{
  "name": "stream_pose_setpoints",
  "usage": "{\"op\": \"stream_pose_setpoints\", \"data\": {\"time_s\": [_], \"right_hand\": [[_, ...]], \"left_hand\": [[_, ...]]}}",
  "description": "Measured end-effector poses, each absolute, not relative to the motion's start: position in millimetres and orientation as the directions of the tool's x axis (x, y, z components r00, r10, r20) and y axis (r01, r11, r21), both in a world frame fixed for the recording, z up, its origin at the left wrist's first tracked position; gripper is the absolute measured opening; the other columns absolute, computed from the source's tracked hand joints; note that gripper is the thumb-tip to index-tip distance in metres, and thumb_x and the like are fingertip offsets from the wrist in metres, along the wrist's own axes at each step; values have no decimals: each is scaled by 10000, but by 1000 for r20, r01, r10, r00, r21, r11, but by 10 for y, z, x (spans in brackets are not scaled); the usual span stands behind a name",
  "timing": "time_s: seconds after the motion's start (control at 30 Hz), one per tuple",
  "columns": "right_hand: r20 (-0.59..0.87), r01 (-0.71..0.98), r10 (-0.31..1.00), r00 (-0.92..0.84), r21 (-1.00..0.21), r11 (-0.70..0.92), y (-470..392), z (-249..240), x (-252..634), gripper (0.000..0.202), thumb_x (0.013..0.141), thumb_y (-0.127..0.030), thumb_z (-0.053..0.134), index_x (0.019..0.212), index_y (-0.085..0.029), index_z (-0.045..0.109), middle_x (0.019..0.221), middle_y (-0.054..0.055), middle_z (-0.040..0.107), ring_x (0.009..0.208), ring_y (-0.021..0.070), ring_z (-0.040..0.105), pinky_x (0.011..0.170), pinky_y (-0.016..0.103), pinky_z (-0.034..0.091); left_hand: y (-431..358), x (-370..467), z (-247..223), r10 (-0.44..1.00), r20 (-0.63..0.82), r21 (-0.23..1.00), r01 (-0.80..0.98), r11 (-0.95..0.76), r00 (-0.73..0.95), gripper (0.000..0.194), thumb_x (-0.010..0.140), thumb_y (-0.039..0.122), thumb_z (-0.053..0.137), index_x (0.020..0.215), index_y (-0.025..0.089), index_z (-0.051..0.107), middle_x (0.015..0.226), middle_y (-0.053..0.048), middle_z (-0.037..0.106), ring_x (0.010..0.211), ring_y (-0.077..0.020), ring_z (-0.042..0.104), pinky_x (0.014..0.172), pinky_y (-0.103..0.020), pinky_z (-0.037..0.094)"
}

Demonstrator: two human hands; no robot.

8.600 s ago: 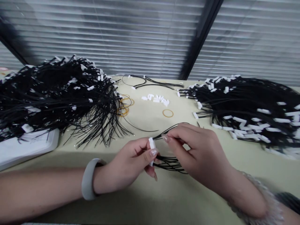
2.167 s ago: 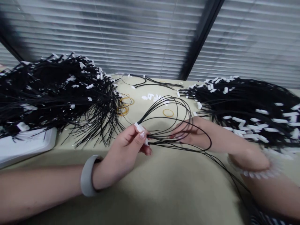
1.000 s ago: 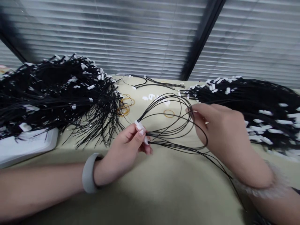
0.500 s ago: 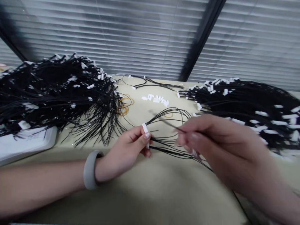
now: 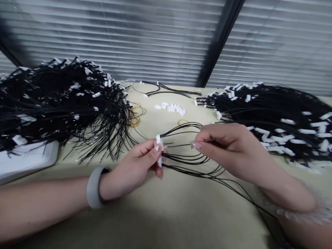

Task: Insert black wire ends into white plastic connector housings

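Lowered since half a second ago, when it slanted up blurred toward ten o'clock, a single black wire now runs nearly level from the right hand to a long white connector. That connector stands roughly upright, just above the table and in front of the person, gripped in the left hand, whose thumb and fingers pinch it around its middle. Whether the wire's bare tip touches the connector or stops just short, I cannot tell. At three o'clock from it, the right hand pinches the wire between thumb and fingers. Several attached wires leave the connector in groups, one arching toward two o'clock, others trailing toward four, beneath and past the right hand. Just past twelve lie small loose white pieces, and further back some thin wired leads. One amber rubber band sits between one and two, behind the arching wires; more rubber bands lie near half past ten. Between nine and ten rises a big wire heap, over a white tray; a second heap spreads toward half past two, on the pale table.
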State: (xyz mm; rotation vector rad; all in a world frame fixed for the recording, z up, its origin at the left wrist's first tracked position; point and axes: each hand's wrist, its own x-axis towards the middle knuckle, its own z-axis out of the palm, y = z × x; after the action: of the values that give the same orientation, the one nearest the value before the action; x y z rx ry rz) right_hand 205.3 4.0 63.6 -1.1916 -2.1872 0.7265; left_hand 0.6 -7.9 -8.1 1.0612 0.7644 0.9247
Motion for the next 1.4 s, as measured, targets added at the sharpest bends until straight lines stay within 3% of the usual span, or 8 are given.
{"op": "stream_pose_setpoints", "data": {"time_s": [0.73,1.13,1.23,1.4], "right_hand": [[171,563,860,-480,-692,452,54,616,2034,190,794,-253,542,630,-161,573,534,-43,437,487,49,337,427,178,273],[47,594,908,-417,-742,311,62,590,2037,207,795,-295,530,636,-175,589,498,-46,390,466,55,304,410,187,242],[45,644,906,-422,-689,334,57,576,2009,203,800,-265,515,626,-179,576,481,-51,387,446,53,303,399,186,233],[248,633,778,-577,-467,618,15,490,1917,146,809,-144,489,719,-178,599,638,-31,562,572,60,458,560,188,344]], "left_hand": [[-88,3,-92,902,-70,949,-251,192,426,198,864,345,482,776,177,537,662,30,485,518,-64,493,520,-203,405],[-100,-12,-127,904,-42,971,-197,138,425,223,877,356,459,773,167,515,681,34,476,543,-60,497,534,-203,411],[-105,0,-124,908,-38,976,-178,123,418,223,876,356,458,773,163,506,687,35,471,545,-59,495,538,-205,418],[-117,33,-91,912,-27,995,-81,66,409,254,874,364,445,739,152,482,627,48,451,504,-55,483,504,-191,407]]}}
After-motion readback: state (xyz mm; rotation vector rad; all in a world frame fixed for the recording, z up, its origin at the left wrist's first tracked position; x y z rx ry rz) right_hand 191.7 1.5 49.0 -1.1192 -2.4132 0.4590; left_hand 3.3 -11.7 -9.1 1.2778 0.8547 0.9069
